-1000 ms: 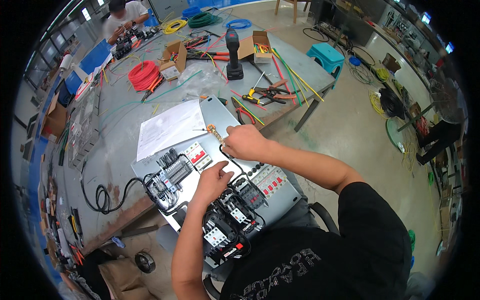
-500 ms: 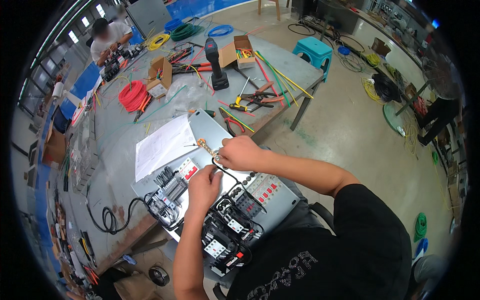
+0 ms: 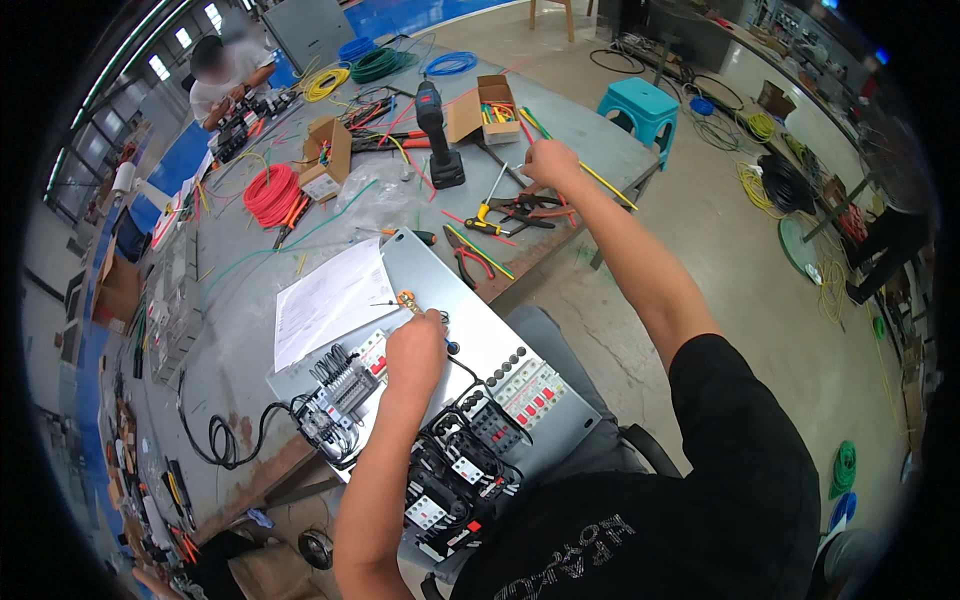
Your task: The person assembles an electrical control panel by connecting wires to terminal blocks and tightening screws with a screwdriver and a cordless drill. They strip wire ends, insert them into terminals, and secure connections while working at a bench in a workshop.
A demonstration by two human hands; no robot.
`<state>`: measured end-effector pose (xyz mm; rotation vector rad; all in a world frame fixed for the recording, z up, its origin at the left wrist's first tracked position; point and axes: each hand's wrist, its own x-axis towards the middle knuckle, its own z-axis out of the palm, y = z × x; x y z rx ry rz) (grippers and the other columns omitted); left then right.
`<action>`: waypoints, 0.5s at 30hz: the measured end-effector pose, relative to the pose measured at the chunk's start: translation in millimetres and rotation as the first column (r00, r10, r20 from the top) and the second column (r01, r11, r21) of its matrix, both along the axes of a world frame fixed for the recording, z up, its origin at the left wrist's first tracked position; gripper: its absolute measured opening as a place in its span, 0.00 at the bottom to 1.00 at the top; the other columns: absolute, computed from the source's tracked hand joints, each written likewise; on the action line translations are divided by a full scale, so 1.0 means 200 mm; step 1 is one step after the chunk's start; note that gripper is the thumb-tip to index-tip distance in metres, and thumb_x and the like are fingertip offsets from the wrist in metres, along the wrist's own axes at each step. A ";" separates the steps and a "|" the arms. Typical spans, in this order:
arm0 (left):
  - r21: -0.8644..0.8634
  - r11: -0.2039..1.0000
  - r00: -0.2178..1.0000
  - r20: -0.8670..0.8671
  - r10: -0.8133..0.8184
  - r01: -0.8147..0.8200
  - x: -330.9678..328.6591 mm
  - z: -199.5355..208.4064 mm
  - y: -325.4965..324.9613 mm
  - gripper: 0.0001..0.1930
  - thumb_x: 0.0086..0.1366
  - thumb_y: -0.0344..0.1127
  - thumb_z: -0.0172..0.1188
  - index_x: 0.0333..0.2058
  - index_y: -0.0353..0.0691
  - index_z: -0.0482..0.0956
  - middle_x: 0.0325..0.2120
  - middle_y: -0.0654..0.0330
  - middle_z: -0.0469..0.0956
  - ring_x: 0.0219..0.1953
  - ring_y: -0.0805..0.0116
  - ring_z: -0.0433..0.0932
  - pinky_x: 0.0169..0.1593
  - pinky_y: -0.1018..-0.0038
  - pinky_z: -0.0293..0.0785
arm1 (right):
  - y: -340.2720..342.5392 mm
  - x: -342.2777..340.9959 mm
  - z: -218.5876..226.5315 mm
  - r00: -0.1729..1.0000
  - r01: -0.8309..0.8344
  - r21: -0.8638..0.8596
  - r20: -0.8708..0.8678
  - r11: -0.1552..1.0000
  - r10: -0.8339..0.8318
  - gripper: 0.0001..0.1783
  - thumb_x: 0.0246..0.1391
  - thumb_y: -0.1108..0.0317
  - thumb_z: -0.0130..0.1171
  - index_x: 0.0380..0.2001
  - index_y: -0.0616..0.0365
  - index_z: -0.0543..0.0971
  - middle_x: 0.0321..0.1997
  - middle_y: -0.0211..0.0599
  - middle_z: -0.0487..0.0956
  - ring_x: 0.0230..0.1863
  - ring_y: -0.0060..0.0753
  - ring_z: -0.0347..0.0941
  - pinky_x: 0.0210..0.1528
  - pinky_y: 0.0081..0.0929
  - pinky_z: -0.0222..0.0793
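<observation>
My left hand is closed over the grey metal panel, its fingers pinching what looks like the end of a black wire. Just beyond the fingertips a brass terminal strip shows on the panel. My right arm is stretched out over the table, and my right hand is at the tools, above pliers with dull orange handles. Its fingertips point down, and whether they grip a handle is hidden. A yellow-handled driver lies beside them. Black-wired contactors and breakers sit on the panel's near part.
Printed paper lies on the panel's far left. Red-handled cutters, a cordless drill, open cartons and a red wire coil are on the table. A blue stool stands beyond the right edge. Another person works at far left.
My right hand has left the terminal strip and moved far and to the right, to the tools. My left hand has shifted slightly up and right, closer to the strip.
</observation>
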<state>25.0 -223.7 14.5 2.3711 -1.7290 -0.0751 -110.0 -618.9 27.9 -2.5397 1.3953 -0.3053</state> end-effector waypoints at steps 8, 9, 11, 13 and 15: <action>-0.083 0.995 0.992 -0.110 -0.068 0.059 -0.01 0.00 0.01 0.03 0.66 0.27 0.59 0.34 0.35 0.79 0.33 0.42 0.82 0.35 0.38 0.83 0.41 0.48 0.79 | -0.14 0.25 -0.16 0.968 0.031 0.030 -0.251 0.999 -0.022 0.17 0.46 0.63 0.73 0.40 0.57 0.90 0.43 0.46 0.90 0.49 0.45 0.88 0.51 0.42 0.83; -0.095 0.993 0.990 -0.117 -0.083 0.072 -0.01 0.00 0.01 0.03 0.66 0.27 0.59 0.34 0.34 0.79 0.32 0.42 0.82 0.35 0.38 0.82 0.41 0.48 0.79 | -0.16 0.25 -0.17 0.969 0.048 0.021 -0.244 0.999 -0.041 0.16 0.46 0.64 0.73 0.40 0.58 0.90 0.43 0.46 0.90 0.48 0.45 0.88 0.51 0.42 0.84; -0.126 0.990 0.989 -0.127 -0.079 0.063 0.00 -0.01 0.04 0.03 0.67 0.28 0.60 0.34 0.34 0.78 0.32 0.43 0.81 0.35 0.38 0.82 0.40 0.48 0.79 | -0.11 0.27 -0.07 0.976 0.081 0.265 -0.215 0.961 -0.023 0.17 0.52 0.64 0.71 0.44 0.59 0.89 0.47 0.42 0.90 0.42 0.42 0.89 0.47 0.39 0.85; -0.144 0.988 0.987 -0.142 -0.072 0.051 0.01 -0.02 0.05 0.04 0.67 0.29 0.60 0.34 0.34 0.78 0.31 0.43 0.81 0.34 0.38 0.82 0.40 0.48 0.78 | -0.09 0.28 -0.02 0.980 0.087 0.361 -0.197 0.928 -0.016 0.17 0.55 0.64 0.69 0.45 0.61 0.88 0.47 0.41 0.90 0.35 0.41 0.90 0.43 0.37 0.87; -0.149 0.988 0.985 -0.163 -0.063 0.039 0.01 -0.03 0.04 0.05 0.68 0.30 0.61 0.34 0.34 0.78 0.31 0.43 0.80 0.34 0.38 0.82 0.40 0.48 0.78 | -0.10 0.28 0.00 0.982 0.077 0.319 -0.188 0.945 -0.016 0.15 0.55 0.64 0.69 0.42 0.62 0.88 0.43 0.41 0.90 0.29 0.40 0.89 0.38 0.34 0.87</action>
